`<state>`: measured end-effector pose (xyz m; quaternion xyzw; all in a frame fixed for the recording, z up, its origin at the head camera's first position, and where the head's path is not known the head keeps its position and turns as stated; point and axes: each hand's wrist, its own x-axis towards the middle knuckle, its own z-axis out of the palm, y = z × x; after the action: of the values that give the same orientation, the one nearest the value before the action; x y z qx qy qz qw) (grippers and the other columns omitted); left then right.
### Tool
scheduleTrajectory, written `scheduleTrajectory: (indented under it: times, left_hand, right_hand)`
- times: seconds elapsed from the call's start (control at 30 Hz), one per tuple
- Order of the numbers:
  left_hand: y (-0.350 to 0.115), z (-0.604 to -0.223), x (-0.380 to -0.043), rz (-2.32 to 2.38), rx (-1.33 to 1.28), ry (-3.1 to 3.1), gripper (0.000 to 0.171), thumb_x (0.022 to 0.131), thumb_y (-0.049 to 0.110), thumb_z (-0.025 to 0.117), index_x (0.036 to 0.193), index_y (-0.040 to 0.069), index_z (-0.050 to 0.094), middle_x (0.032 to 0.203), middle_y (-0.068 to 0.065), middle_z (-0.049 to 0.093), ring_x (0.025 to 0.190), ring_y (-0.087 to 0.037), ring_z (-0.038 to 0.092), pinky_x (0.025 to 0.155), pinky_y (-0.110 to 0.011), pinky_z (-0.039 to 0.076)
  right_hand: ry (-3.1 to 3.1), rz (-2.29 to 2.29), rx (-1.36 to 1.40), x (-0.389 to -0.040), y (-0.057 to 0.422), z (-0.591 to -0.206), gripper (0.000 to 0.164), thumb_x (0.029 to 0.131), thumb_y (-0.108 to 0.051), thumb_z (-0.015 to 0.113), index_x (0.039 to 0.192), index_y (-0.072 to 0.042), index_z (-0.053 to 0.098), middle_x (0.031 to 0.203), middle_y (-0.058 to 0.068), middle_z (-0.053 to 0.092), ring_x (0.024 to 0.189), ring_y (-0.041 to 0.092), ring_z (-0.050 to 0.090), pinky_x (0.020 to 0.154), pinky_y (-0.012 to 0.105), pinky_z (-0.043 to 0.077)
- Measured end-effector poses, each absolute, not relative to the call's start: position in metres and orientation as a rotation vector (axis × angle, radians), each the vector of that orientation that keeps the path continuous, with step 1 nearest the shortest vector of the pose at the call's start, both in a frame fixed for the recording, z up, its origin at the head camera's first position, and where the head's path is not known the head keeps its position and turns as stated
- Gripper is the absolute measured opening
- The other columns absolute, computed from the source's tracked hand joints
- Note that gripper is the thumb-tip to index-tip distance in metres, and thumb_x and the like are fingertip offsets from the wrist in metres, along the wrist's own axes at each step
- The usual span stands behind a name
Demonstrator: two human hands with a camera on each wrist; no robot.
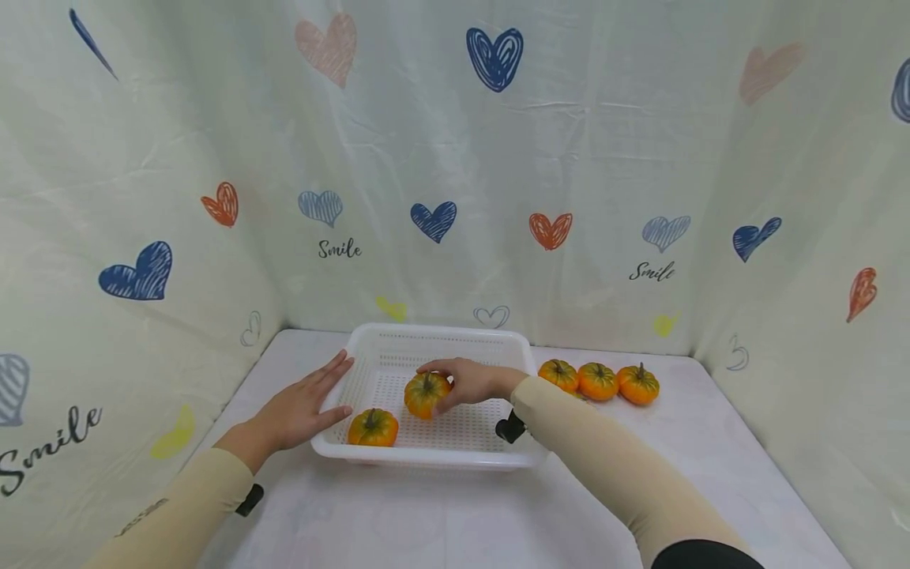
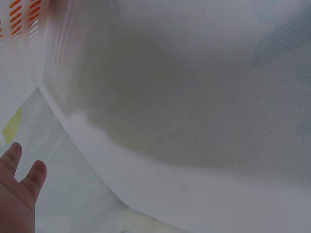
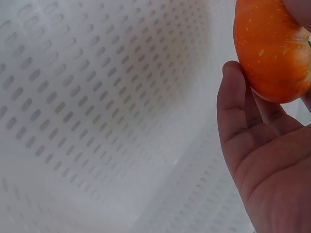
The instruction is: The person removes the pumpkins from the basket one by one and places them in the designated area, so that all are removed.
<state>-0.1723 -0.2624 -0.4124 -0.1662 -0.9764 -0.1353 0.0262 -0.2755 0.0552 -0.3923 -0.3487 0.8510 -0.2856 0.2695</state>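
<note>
My right hand point(image 1: 472, 382) grips a small orange-and-green pumpkin point(image 1: 425, 395) inside the white perforated basket point(image 1: 462, 457). In the right wrist view, the curled fingers point(image 3: 232, 97) lie against the orange underside of that pumpkin point(image 3: 272, 53), over the slotted basket floor. A second pumpkin point(image 1: 373, 427) sits in the basket's near left corner. My left hand point(image 1: 302, 407) lies with straight fingers along the basket's left rim. Two of its fingertips show at the edge of the left wrist view, beside the slotted basket wall point(image 2: 22, 58).
Three more pumpkins point(image 1: 597, 382) stand in a row on the white table point(image 1: 441, 514), just right of the basket. A pale curtain point(image 1: 583, 158) printed with hearts rises behind the table and along both sides.
</note>
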Motion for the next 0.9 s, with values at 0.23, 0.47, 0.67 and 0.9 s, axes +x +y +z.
scheduleTrajectory:
  times: [0.23,0.47,0.67,0.9]
  left_hand:
    - [-0.26,-0.409,-0.171,-0.415,-0.505,-3.03,0.085,0.095,0.061,0.051,0.159,0.012,0.023,0.165,-0.011,0.016,0.143,-0.039,0.032,0.107,-0.062,0.036]
    - [-0.261,-0.409,-0.171,-0.418,-0.507,-3.031,0.083,0.096,0.056,0.053,0.159,0.011,0.023,0.165,-0.011,0.015,0.143,-0.04,0.031,0.107,-0.062,0.035]
    - [-0.261,-0.408,-0.171,-0.423,-0.506,-3.031,0.081,0.097,0.049,0.058,0.159,0.011,0.023,0.165,-0.011,0.015,0.144,-0.04,0.03,0.108,-0.061,0.034]
    - [-0.262,-0.409,-0.171,-0.418,-0.52,-3.027,0.084,0.096,0.058,0.052,0.159,0.011,0.022,0.166,-0.011,0.015,0.144,-0.039,0.03,0.108,-0.061,0.034]
  right_hand:
    - [2.287,-0.89,-0.945,-0.28,0.066,-0.379,0.077,0.084,-0.032,0.082,0.151,-0.026,0.044,0.138,-0.005,0.052,0.119,0.016,0.052,0.099,0.031,0.047]
    - [2.287,-1.013,-0.908,-0.278,0.082,-0.361,0.075,0.085,-0.032,0.081,0.15,-0.03,0.044,0.137,0.0,0.051,0.116,0.021,0.053,0.095,0.032,0.051]
    - [2.293,-1.082,-0.868,-0.276,0.098,-0.348,0.074,0.085,-0.029,0.081,0.15,-0.027,0.044,0.135,0.003,0.053,0.111,0.024,0.057,0.091,0.032,0.053]
    - [2.346,-1.085,-0.873,-0.272,0.125,-0.334,0.076,0.088,-0.03,0.078,0.154,-0.023,0.039,0.134,0.005,0.054,0.109,0.025,0.058,0.09,0.034,0.054]
